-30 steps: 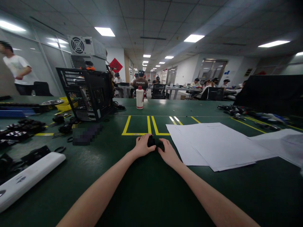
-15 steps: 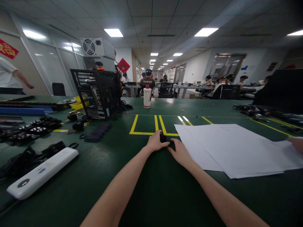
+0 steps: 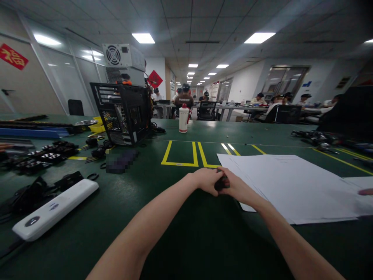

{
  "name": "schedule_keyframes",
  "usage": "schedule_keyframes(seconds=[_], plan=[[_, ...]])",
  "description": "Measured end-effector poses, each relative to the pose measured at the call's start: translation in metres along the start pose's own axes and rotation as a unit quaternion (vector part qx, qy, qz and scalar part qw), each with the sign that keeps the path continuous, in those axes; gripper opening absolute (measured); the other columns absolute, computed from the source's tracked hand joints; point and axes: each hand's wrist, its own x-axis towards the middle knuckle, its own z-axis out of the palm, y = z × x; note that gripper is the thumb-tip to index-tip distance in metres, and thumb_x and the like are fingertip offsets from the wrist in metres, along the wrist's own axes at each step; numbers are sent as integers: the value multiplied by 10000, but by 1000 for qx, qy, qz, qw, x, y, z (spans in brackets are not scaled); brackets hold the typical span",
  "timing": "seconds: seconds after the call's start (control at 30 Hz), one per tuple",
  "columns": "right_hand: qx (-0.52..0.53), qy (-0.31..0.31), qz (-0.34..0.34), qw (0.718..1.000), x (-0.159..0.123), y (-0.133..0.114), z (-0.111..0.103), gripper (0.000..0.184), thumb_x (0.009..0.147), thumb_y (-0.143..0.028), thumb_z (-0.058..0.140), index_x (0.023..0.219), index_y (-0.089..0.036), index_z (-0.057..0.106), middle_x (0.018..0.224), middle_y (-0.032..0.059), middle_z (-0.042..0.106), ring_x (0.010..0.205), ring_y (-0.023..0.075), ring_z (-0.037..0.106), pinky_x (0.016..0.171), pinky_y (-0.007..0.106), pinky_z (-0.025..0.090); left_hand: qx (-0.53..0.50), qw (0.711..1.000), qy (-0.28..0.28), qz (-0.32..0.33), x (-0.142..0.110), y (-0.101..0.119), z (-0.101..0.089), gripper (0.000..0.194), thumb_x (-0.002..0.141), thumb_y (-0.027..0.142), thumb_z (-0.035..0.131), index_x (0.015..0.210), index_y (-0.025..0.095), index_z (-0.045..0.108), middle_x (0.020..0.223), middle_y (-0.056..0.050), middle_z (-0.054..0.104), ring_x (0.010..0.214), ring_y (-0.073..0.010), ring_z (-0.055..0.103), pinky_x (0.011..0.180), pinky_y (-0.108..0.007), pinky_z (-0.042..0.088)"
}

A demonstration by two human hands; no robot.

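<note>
Both my hands meet over the green table [image 3: 186,233], just short of the yellow tape marks. My left hand [image 3: 207,180] is bent inward with its fingers closed around a small black object [image 3: 220,183]. From the other side, my right hand [image 3: 238,188] grips the same black object, its thumb and fingers touching those of the left. Fingers cover most of the object, so its kind cannot be made out. White paper sheets [image 3: 285,182] lie under and beside my right wrist.
At left lie a white power strip [image 3: 58,208], black parts [image 3: 48,155] and an open computer case [image 3: 125,112]. A white bottle [image 3: 183,119] stands ahead. Another person's fingers [image 3: 365,192] touch the paper at far right. Cables and tools [image 3: 317,138] lie at back right.
Both hands have moved right and slightly toward me with the black object, closing together around it. At left, the walking person is gone from view. The view has shifted slightly.
</note>
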Motion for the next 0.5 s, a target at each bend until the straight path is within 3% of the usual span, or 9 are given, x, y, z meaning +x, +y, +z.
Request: schedule_keyframes(seconds=[0.1, 0.23, 0.37, 0.5], plan=[[53, -35, 17, 998, -4, -6, -9, 716, 591, -157, 627, 1210, -220, 271, 1068, 71, 509, 895, 196, 565, 800, 359, 451, -14, 1000, -8, 0, -2, 3, -2, 702, 612, 487, 576, 1181, 182, 300, 998, -92, 507, 836, -240, 524, 659, -310, 397], [105, -43, 37, 993, -7, -13, -11, 692, 604, -202, 625, 1200, -238, 276, 1134, 74, 463, 906, 187, 562, 786, 348, 464, -92, 995, 40, -22, -18, 5, 3, 623, 659, 543, 522, 1167, 241, 328, 967, -52, 493, 828, -210, 514, 655, -286, 387], [144, -36, 63, 987, -6, -22, -5, 614, 627, -248, 611, 1166, -217, 318, 1211, 103, 405, 944, 191, 554, 796, 346, 467, -157, 982, 89, -62, -36, 9, 16, 437, 698, 461, 525, 1086, 286, 423, 970, -19, 477, 859, -188, 494, 697, -283, 385], [125, -9, 52, 991, -5, -28, 2, 449, 704, -312, 541, 1108, -191, 387, 1183, 111, 445, 899, 171, 579, 800, 343, 468, -221, 959, 140, -106, -47, 14, 25, 384, 684, 378, 566, 1032, 259, 456, 973, -20, 479, 864, -179, 483, 728, -286, 393]])
